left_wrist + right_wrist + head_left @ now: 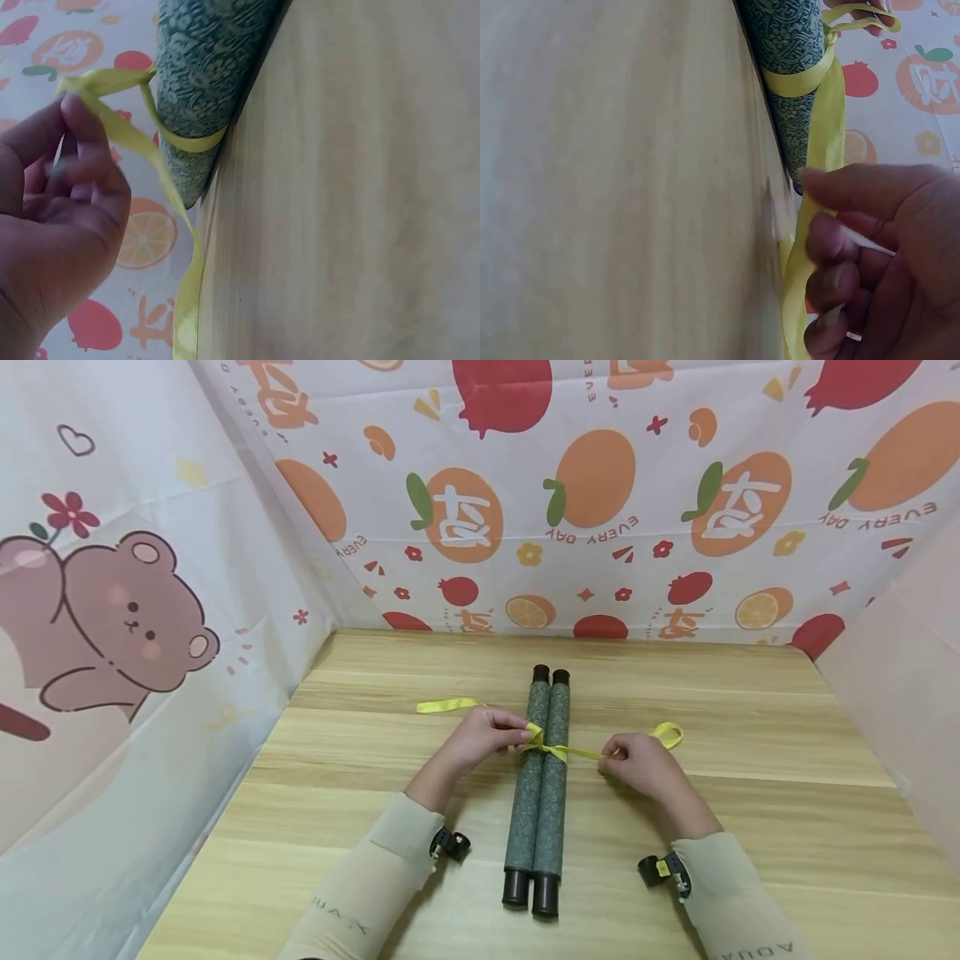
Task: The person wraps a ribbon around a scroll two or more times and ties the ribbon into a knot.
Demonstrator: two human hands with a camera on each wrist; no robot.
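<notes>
Two green patterned scroll rolls [539, 810] with dark end knobs lie side by side on the table. A yellow ribbon [556, 751] wraps round their middle and is crossed on top. My left hand [483, 739] pinches a folded loop of the ribbon just left of the rolls; in the left wrist view that loop [112, 79] stands out from thumb and fingertip. To the right of the rolls, my right hand [641, 763] holds the other ribbon length [826, 127] between thumb and curled fingers. Loose ribbon tails lie beyond both hands.
The wooden table [337, 860] extends on both sides of the rolls. A fruit-print cloth [600, 568] hangs behind it, and a bear-print cloth [142, 610] hangs at the left. Each wrist wears a small black camera [450, 843].
</notes>
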